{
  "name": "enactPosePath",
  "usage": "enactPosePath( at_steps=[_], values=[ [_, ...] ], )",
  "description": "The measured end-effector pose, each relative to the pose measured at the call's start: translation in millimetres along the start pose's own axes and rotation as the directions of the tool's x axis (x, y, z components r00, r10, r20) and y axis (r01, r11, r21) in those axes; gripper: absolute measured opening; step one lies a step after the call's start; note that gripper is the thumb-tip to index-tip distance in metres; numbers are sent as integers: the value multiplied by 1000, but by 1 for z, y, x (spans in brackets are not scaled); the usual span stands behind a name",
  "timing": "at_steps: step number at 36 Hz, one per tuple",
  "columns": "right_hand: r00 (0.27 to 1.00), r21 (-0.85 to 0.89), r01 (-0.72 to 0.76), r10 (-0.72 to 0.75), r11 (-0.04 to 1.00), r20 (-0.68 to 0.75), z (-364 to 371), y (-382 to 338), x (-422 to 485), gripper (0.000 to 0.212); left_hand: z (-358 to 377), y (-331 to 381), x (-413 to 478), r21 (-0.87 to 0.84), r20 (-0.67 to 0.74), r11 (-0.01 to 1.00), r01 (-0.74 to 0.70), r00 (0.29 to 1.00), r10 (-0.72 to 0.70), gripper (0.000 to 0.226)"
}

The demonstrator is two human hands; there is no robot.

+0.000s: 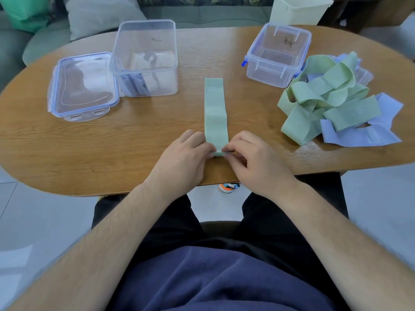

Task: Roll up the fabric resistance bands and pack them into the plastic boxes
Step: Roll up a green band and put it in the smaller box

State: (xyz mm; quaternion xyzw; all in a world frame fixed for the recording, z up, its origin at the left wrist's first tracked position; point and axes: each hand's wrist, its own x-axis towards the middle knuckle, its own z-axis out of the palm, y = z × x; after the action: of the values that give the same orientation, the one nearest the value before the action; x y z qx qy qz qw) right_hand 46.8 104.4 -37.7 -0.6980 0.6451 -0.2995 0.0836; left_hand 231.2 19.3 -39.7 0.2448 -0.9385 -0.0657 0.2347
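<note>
**A:** In the head view we see an oval wooden table (pixel 134 135), with a grey-green sofa (pixel 40 43) behind it and pale floor tiles below.

**B:** Yes. The green band (pixel 215 108) lies flat in the middle. Our left hand (pixel 186 158) and right hand (pixel 253 158) both pinch its near end, where a small roll begins, close to the table's near edge.

**A:** We have bare wood on both sides of the band. Far left stand a clear box (pixel 146 59) and its lid (pixel 83 86). Far right are a second box (pixel 278 52) and a loose pile of bands (pixel 325 102).

**B:** Inside the left box we make out something lilac (pixel 134 84), blurred through the wall. The pile partly hides a second lid (pixel 365 76). The frame's top cuts off a cream bin (pixel 298 12).
</note>
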Motion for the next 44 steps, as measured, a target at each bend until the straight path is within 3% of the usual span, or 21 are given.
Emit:
enactPosePath(
  at_steps=[5, 12, 15, 27, 44],
  values=[
    [998, 49, -17, 14, 999, 67, -5, -3, -2, 9, -8, 1, -2, -50, 36, 999, -15, 999, 17, 16],
    [1000, -2, 0, 0, 1000, 26, -2, -3, 1, 17, -8, 4, 0, -58, 52, 996, 69, 996, -66, 14],
    [999, -10, 17, -17, 1000, 31, -3, -5, 0, 15, -8, 4, 0, -41, 49, 998, 41, 998, -39, 11],
    [999, -95, 13, -16, 995, -33, 6, -4, 7, 13, -3, -4, 4, -19, -4, 999, 44, 999, -44, 21],
    [996, -88, 79, -76, 993, 40, 1, 9, 29, 12, -1, -27, 15, 9, 48, 1000, -1, 999, 0, 24]
  ],
)
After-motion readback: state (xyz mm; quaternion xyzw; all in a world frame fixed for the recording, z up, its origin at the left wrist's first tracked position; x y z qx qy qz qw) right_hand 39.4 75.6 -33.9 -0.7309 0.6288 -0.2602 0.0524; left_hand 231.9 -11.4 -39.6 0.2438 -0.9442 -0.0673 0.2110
